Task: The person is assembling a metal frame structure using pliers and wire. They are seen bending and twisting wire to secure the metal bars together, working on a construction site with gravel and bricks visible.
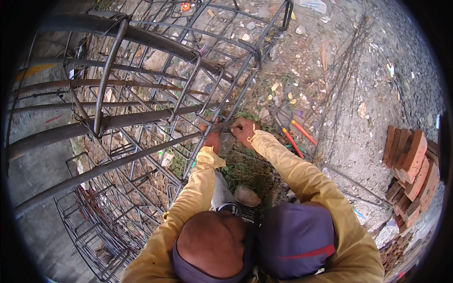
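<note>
At the near right side of a steel rebar cage (189, 134), my two hands work close together. My right hand (244, 130) is closed in a pinch on thin dark wire (221, 127), which runs toward the left hand beside the bars. Fingers curled in, my left hand (212, 139) is at the cage's edge bar, partly covered by it; what it grips is hidden. To the right of my right hand, pliers with orange-red grips (303, 132) lie on the ground, next to a second tool with red and green handles (293, 144).
Long thick bars (165, 45) cross the left side, bound with bent stirrups. More stirrup frames (101, 221) stand lower left. A stack of red bricks (415, 172) is at the right. Loose wires (344, 80) and thin rods (356, 184) lie on rubble-strewn ground. A stone (247, 196) lies near my shoe.
</note>
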